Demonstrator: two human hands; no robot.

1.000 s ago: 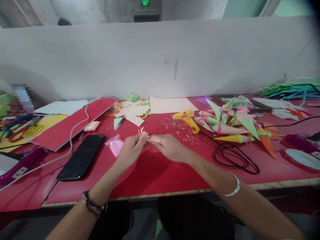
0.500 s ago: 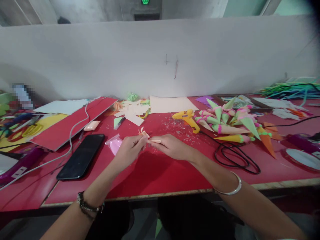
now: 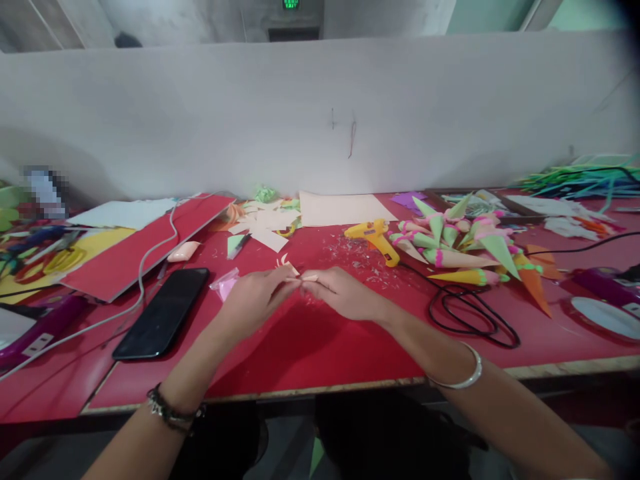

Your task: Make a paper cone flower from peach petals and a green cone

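Over the middle of the red table, my left hand (image 3: 260,293) and my right hand (image 3: 345,293) meet at the fingertips. Both are closed in a pinch on a small peach paper strip (image 3: 311,277), mostly hidden by the fingers. Curled, cut ends of peach paper (image 3: 286,261) stick up beyond my left fingers. Under my left hand's outer side lies a pink packet (image 3: 226,283) in clear wrap. Just past my right hand rests a yellow hot glue gun (image 3: 376,239) on its side, with glue scraps around it.
A black phone (image 3: 163,313) lies left of my forearm. Paper cones (image 3: 460,243) in green, pink and orange are heaped at right, beside a coiled black cord (image 3: 470,320). Peach paper sheets (image 3: 340,209) lie at the back. A grey cable (image 3: 143,280) crosses the left, near scissors (image 3: 63,260).
My left hand has turned a little and its fingers have come closer to my right fingertips, covering more of the peach paper and the pink packet. My right hand has hardly moved.
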